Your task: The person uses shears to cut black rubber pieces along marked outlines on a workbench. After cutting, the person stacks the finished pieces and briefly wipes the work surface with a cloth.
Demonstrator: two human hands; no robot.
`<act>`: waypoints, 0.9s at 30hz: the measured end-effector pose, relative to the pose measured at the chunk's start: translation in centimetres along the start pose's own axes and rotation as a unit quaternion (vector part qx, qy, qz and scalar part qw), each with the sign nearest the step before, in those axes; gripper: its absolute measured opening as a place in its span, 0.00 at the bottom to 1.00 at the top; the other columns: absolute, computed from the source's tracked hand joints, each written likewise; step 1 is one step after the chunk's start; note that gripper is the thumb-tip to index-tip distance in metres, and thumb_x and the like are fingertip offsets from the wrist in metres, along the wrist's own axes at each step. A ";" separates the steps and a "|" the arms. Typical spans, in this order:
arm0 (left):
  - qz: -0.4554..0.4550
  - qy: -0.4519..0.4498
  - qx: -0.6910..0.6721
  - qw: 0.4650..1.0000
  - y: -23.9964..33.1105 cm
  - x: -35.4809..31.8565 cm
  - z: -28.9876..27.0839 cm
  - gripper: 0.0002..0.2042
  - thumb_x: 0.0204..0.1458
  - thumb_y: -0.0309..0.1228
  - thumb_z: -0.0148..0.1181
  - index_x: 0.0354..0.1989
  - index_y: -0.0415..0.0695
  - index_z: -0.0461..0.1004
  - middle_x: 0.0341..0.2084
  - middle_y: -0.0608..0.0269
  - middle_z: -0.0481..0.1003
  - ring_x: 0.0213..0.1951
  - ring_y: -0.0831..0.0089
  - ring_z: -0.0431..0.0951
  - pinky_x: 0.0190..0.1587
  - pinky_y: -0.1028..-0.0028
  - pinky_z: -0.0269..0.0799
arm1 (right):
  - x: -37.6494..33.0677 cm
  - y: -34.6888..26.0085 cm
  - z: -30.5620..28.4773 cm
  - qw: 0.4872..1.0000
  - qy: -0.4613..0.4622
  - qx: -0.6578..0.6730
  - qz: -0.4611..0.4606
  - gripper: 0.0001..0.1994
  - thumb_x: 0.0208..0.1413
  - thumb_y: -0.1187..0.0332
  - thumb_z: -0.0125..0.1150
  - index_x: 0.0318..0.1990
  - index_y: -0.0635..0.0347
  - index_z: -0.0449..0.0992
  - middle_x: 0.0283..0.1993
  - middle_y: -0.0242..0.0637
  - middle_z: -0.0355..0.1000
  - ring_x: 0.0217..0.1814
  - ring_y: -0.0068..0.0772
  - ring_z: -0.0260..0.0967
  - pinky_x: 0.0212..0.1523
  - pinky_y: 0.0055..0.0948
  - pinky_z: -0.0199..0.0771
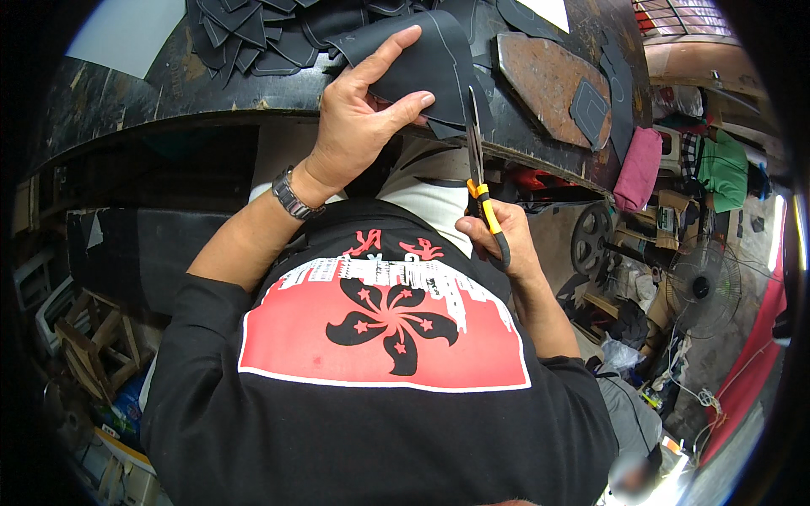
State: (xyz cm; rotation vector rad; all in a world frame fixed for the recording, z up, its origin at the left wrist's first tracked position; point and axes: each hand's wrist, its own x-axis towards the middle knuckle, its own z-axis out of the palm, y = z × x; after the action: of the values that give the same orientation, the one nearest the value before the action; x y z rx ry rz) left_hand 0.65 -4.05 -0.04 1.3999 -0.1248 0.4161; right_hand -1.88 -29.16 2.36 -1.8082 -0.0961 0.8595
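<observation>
My left hand (pixel 359 118) grips a black leather-like sheet (pixel 422 63) marked with a pale drawn outline, at the table's near edge. Its thumb and index finger lie on top, while the other fingers are mostly hidden beneath. In my right hand (pixel 510 240) is a pair of scissors (pixel 477 164) with yellow and black handles. The blades point away from me, slightly parted, alongside the sheet's right edge. Whether they bite into the material, I cannot tell.
Several black cut pieces (pixel 245 38) are heaped at the table's back left, near a white sheet (pixel 126 38). A worn brown board (pixel 536 80) lies right, bearing a black piece (pixel 591 112). Beyond are a pink bundle (pixel 639 169), a fan (pixel 700 287) and a green-shirted person (pixel 726 169).
</observation>
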 end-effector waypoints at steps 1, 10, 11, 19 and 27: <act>0.008 0.006 -0.001 1.000 -0.1 0.0 0.0 0.29 0.51 0.22 0.66 0.64 0.46 0.67 0.53 0.54 0.73 0.36 0.75 0.82 0.36 0.79 0.83 | -0.1 -0.1 0.1 1.000 0.006 0.007 0.006 0.16 0.52 0.61 0.72 0.24 0.59 0.71 0.15 0.22 0.62 0.14 0.13 0.55 0.15 0.17 0.54; 0.011 0.016 -0.043 0.999 -0.2 -0.1 0.3 0.30 0.51 0.21 0.66 0.64 0.44 0.65 0.51 0.57 0.75 0.37 0.80 0.81 0.36 0.81 0.82 | 0.1 -0.5 0.0 0.999 -0.020 0.028 0.027 0.15 0.53 0.60 0.69 0.25 0.60 0.72 0.16 0.26 0.65 0.14 0.15 0.60 0.16 0.18 0.58; 0.009 0.009 -0.034 0.999 -0.1 -0.2 0.3 0.30 0.51 0.21 0.66 0.65 0.44 0.65 0.51 0.57 0.75 0.38 0.80 0.80 0.36 0.82 0.81 | 0.2 -0.5 -0.1 0.999 -0.026 0.024 0.024 0.15 0.54 0.59 0.67 0.26 0.61 0.72 0.16 0.28 0.66 0.14 0.16 0.61 0.16 0.19 0.60; -0.002 -0.044 0.005 0.999 0.3 -0.8 0.2 0.32 0.51 0.18 0.64 0.67 0.44 0.61 0.59 0.55 0.68 0.48 0.73 0.79 0.43 0.76 0.83 | 0.4 -0.5 -0.1 1.000 -0.014 0.005 -0.018 0.15 0.54 0.60 0.67 0.26 0.61 0.72 0.15 0.27 0.65 0.13 0.17 0.61 0.15 0.18 0.59; -0.004 -0.008 -0.021 1.000 -0.1 -0.8 0.7 0.31 0.50 0.21 0.67 0.65 0.44 0.65 0.55 0.56 0.73 0.35 0.81 0.80 0.33 0.85 0.78 | 0.2 -0.4 0.4 1.000 0.004 0.020 0.010 0.13 0.55 0.64 0.67 0.27 0.61 0.72 0.14 0.27 0.65 0.12 0.16 0.59 0.13 0.18 0.58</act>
State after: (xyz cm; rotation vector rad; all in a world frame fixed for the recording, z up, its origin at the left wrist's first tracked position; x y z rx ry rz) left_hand 0.08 -4.95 -0.30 1.3630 -0.1397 0.3941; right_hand -1.80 -28.62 2.48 -1.7771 -0.0548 0.8637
